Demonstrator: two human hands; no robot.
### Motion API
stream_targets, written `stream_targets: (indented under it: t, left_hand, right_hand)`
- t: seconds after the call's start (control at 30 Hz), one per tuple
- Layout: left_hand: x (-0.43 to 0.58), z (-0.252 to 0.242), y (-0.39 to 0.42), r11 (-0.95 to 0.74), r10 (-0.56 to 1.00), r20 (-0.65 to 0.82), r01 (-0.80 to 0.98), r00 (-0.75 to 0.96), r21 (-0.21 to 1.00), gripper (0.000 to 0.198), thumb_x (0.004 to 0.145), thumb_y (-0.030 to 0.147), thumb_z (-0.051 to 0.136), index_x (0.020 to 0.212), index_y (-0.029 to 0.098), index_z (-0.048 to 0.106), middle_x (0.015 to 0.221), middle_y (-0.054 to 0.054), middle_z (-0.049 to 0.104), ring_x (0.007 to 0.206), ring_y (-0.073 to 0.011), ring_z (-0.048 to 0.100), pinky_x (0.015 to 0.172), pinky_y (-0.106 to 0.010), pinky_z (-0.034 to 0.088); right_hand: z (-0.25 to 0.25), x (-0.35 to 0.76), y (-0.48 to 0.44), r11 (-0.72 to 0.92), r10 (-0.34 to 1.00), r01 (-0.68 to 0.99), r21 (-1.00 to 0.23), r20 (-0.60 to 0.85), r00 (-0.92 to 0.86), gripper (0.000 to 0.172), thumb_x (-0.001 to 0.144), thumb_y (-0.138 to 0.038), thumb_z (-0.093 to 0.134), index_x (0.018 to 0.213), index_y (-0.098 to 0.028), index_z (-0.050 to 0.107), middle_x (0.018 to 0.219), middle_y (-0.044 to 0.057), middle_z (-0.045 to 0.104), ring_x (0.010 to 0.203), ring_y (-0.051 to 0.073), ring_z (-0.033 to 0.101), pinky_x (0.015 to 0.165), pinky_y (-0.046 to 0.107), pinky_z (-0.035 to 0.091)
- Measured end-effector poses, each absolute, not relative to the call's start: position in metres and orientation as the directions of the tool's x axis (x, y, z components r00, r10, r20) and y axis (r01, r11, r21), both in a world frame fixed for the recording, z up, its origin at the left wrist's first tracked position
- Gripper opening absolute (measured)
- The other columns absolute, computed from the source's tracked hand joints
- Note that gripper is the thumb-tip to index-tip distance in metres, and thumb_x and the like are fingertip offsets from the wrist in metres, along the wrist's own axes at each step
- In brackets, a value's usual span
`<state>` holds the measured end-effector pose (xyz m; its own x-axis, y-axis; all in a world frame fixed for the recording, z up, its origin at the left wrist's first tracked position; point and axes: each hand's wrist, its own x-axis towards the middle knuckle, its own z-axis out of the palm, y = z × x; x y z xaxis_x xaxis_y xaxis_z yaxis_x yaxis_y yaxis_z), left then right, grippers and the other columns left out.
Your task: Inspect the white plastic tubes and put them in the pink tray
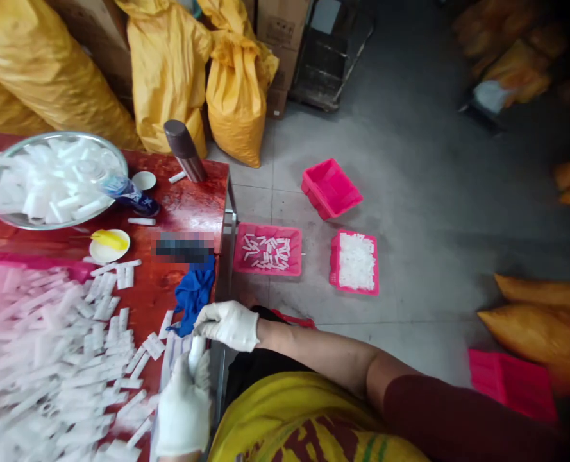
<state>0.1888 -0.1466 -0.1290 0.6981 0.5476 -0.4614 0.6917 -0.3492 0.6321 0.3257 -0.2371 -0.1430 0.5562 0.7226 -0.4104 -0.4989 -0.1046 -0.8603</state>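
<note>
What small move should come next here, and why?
Probably steady the white tube with the left hand so the right hand can work at its upper end: the left grips its lower part, and the right appears to touch its top.

A workshop: sacks (pixel 167 70) at eleven o'clock, cartons (pixel 281 27) and a trolley (pixel 320 72) at twelve, heaped tubes (pixel 49 362) at eight.

Dark right edge, glare on red tabletop (pixel 195 212), blurred right-hand sacks (pixel 544 327)
</note>
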Motion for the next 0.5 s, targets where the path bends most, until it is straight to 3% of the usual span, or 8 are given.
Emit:
stream_targets:
  t: [0.1, 0.2, 0.27, 0.4, 0.5]
  left_hand:
    - [0.209, -0.124, -0.154, -0.597, 0.617, -0.375, 0.722, 0.692, 0.350, 0.043, 0.085, 0.049, 0.042, 0.111, 0.017, 0.055, 0.064, -0.006, 0.062, 0.054, -0.0233, 0.060, 0.047, -0.028, 0.039]
    - [0.222, -0.123, -0.153, -0.622, 0.597, -0.347, 0.690, 0.723, 0.369, 0.037, 0.088, 0.043, 0.041, 0.111, 0.016, 0.053, 0.073, -0.008, 0.066, 0.063, -0.0225, 0.064, 0.051, -0.027, 0.042]
    - [0.229, -0.128, -0.151, -0.637, 0.526, -0.357, 0.635, 0.772, 0.437, 0.033, 0.089, 0.041, 0.040, 0.105, 0.016, 0.055, 0.078, -0.009, 0.067, 0.069, -0.0217, 0.065, 0.058, -0.028, 0.046]
    - [0.228, -0.155, -0.141, -0.601, 0.297, -0.485, 0.556, 0.822, 0.574, 0.038, 0.087, 0.044, 0.043, 0.110, 0.017, 0.056, 0.090, -0.009, 0.068, 0.081, -0.0209, 0.066, 0.071, -0.030, 0.050]
    - [0.204, -0.185, -0.120, -0.550, 0.397, -0.592, 0.698, 0.701, 0.458, 0.039, 0.083, 0.044, 0.049, 0.111, 0.019, 0.058, 0.095, -0.008, 0.068, 0.087, -0.0208, 0.065, 0.075, -0.030, 0.050]
  right_hand:
    - [-0.142, 0.330, -0.246, -0.034, 0.744, -0.431, -0.902, -0.311, 0.592, 0.013, 0.080, -0.028, 0.059, 0.081, -0.016, 0.062, 0.082, -0.001, 0.057, 0.078, 0.011, 0.055, 0.076, 0.022, 0.042]
    - [-0.143, 0.331, -0.246, -0.005, 0.776, -0.443, -0.897, -0.283, 0.564, 0.020, 0.081, -0.036, 0.056, 0.089, -0.017, 0.059, 0.085, 0.000, 0.056, 0.083, 0.012, 0.055, 0.081, 0.024, 0.042]
    - [-0.152, 0.329, -0.245, -0.038, 0.738, -0.491, -0.870, -0.356, 0.574, 0.021, 0.077, -0.035, 0.060, 0.088, -0.018, 0.056, 0.080, -0.002, 0.056, 0.078, 0.012, 0.055, 0.077, 0.024, 0.044]
    - [-0.194, 0.338, -0.261, -0.300, 0.410, -0.501, -0.811, -0.585, 0.700, 0.016, 0.067, -0.026, 0.065, 0.076, -0.016, 0.055, 0.067, -0.004, 0.054, 0.064, 0.010, 0.052, 0.062, 0.022, 0.044]
    - [-0.225, 0.366, -0.292, -0.383, 0.185, -0.514, -0.768, -0.609, 0.771, 0.018, 0.067, -0.024, 0.066, 0.078, -0.014, 0.057, 0.066, -0.004, 0.054, 0.059, 0.010, 0.051, 0.058, 0.023, 0.044]
